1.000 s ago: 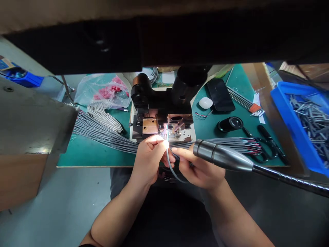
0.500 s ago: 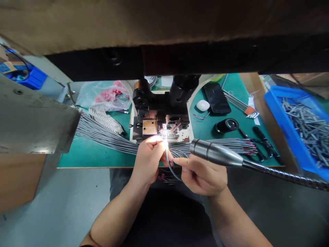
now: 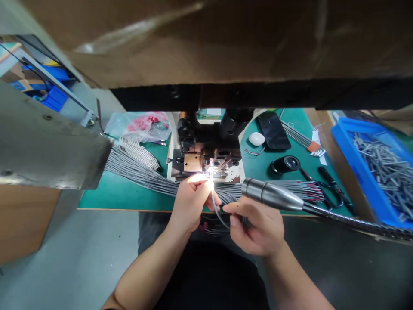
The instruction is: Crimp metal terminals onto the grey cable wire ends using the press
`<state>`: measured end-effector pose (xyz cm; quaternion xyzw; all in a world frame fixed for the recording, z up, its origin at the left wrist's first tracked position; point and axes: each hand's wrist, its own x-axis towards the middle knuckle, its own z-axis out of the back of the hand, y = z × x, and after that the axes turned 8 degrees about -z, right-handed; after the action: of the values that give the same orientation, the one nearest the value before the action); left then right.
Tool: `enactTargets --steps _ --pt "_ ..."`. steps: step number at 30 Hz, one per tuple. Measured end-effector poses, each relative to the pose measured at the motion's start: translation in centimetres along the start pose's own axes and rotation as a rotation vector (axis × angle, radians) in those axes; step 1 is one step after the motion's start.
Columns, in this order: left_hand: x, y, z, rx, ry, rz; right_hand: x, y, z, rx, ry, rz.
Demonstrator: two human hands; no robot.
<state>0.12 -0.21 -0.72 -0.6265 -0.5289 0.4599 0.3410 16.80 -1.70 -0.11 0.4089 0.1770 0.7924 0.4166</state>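
Note:
My left hand (image 3: 192,200) is closed, pinching a grey cable (image 3: 216,209) near its upper end. That end points into the small dies of a black press machine (image 3: 209,148), where a bright light washes out the detail. The cable curves down and right towards my right hand (image 3: 260,224). My right hand is curled round the cable's lower run, its index finger reaching towards the left fingertips; the grip itself is partly hidden. A metal gooseneck lamp (image 3: 274,193) passes just above the right hand. Behind both hands lies a bundle of grey cables (image 3: 145,176).
On the right stands a blue bin (image 3: 355,155) of short grey pieces. Scissors (image 3: 335,198), a black marker (image 3: 332,183), a loupe (image 3: 285,164), a phone (image 3: 274,130) and hex keys (image 3: 303,138) lie nearby. A metal plate (image 3: 51,142) juts in from the left.
The head view has shifted, so the machine and bench sit lower in the picture. My right index finger is slightly farther from the left fingertips. The left hand keeps its pinch on the cable.

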Motion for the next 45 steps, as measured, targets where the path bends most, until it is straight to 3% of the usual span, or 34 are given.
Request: enactTargets --steps 5,9,12,14,17,21,26,31,35,39,43,45 --pt "-0.7 -0.9 0.3 0.195 0.065 -0.085 -1.4 -0.2 -0.9 0.032 0.114 -0.009" --pt "-2.6 -1.8 2.8 0.564 0.104 -0.294 -2.3 -0.1 -1.8 0.056 0.268 0.047" --pt "-3.8 -2.3 6.3 0.895 -0.056 -0.512 -2.8 0.0 -2.4 0.012 0.468 0.119" --pt "-3.5 -2.9 8.4 1.106 -0.193 -0.499 -3.4 -0.1 -2.9 -0.061 0.593 0.175" --pt "-0.3 -4.6 10.4 1.329 -0.261 -0.354 -4.6 -0.5 -4.2 -0.151 0.687 0.214" --pt "7.3 -7.7 10.8 1.416 -0.258 -0.305 -6.4 -0.7 -6.2 -0.072 0.763 0.205" --pt "14.6 -9.7 10.4 1.471 -0.248 -0.192 -7.1 -0.1 -7.1 0.079 0.539 0.301" --pt "16.5 -9.7 9.8 1.481 -0.215 -0.168 -6.0 0.3 -6.8 0.077 0.452 0.403" --pt "14.8 -10.1 9.8 1.444 -0.251 -0.245 -4.8 0.5 -6.5 0.09 0.418 0.401" --pt "10.0 -9.6 9.8 1.373 -0.295 -0.337 -2.8 1.6 -5.6 0.146 0.321 0.367" --pt "3.4 -7.1 8.8 1.212 -0.136 -0.398 -0.7 2.7 -4.5 0.151 0.107 0.105" --pt "0.6 -5.6 7.9 0.969 -0.023 -0.427 0.2 2.8 -4.3 0.122 -0.015 -0.054"
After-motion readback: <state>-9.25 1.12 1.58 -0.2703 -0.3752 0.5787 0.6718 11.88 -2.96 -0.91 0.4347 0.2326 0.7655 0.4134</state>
